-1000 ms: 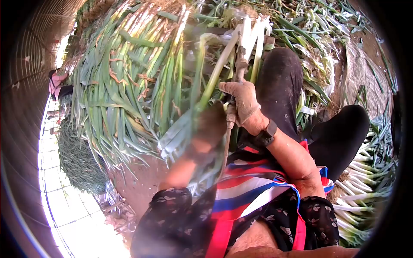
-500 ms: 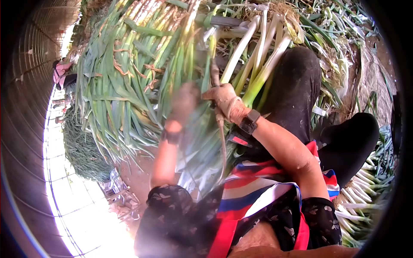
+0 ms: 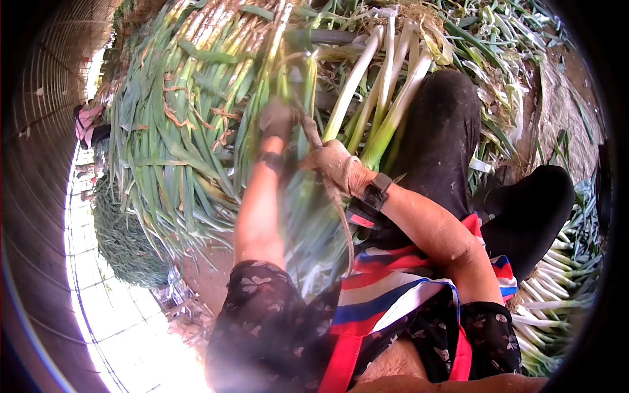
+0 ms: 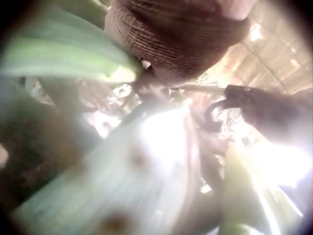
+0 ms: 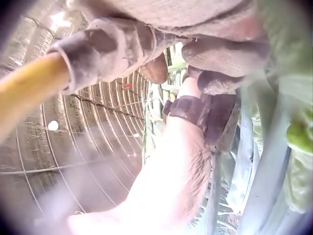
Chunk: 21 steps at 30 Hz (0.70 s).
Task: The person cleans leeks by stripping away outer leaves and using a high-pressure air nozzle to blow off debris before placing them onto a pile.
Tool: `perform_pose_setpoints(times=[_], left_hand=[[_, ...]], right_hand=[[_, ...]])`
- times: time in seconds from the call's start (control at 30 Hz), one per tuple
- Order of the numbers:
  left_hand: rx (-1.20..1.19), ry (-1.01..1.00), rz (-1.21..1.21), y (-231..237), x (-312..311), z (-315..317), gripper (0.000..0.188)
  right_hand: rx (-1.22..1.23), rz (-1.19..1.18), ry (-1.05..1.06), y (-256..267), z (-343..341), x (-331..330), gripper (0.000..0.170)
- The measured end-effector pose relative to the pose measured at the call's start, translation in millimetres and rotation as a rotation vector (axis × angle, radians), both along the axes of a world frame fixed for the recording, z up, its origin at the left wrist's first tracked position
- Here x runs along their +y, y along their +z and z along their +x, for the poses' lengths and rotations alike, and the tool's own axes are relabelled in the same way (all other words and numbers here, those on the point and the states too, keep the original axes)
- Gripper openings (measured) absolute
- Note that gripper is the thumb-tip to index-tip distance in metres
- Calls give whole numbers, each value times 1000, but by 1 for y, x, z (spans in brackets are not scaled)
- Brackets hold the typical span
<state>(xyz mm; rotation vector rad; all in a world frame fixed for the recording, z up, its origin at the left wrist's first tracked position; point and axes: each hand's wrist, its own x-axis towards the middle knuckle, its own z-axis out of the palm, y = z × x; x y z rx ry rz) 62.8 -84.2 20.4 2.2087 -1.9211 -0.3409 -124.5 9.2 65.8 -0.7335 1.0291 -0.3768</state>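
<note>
My gloved left hand (image 3: 276, 118) is at the right side of a big pile of leeks (image 3: 190, 111) in the head view. Seen from the left wrist, its brown glove (image 4: 171, 46) is curled round a leek (image 4: 68, 61), with other broad leaves below. My gloved right hand (image 3: 335, 164) grips a dirty pipe-like nozzle (image 3: 308, 124) with a thin hose (image 3: 342, 219) trailing towards the lap. The right wrist view shows curled fingers at its worn fitting (image 5: 110, 46), from which a yellow tube (image 5: 32, 88) runs. Several white-stemmed leeks (image 3: 392, 72) lie beside the right hand against the knee.
Bent legs in black trousers (image 3: 439, 124) and a striped apron (image 3: 386, 295) fill the near side. Leaf scraps (image 3: 498, 111) lie beyond the knee. More white-stemmed leeks (image 3: 540, 308) are stacked at lower right. Another person (image 3: 85, 124) is far left, beside the ribbed tunnel wall (image 3: 39, 157).
My left hand has moved from beside the right hand, up and left to the leek pile. The right hand has shifted left with the nozzle, which now tilts left; the white-stemmed leeks show more fully.
</note>
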Motion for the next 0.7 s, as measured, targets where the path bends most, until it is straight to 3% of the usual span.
perform_pose_setpoints(times=[0.03,0.07,0.17,0.27,0.3,0.4,0.5,0.6,0.7], left_hand=[[68,-60,30,4,3,-2,23],[181,-215,-42,-25,1,18,22],[543,-137,-45,-58,15,49,21],[772,-144,32,-24,40,33,20],[853,-161,33,-13,48,23,20],[554,-50,16,5,59,6,17],[335,-12,8,10,67,-2,20],[220,-10,-5,5,75,-7,25],[209,92,-4,-28,75,7,27]], right_hand=[[-12,10,-15,4,-4,0,35],[-27,23,-27,8,-6,2,34],[-59,0,-32,16,-7,8,32],[-115,128,-58,18,1,16,26],[-112,73,-67,19,2,20,26],[-152,-140,-141,19,9,34,25],[-203,116,-240,25,3,50,26],[-162,145,-183,31,6,57,19],[-168,155,-195,42,1,57,23]])
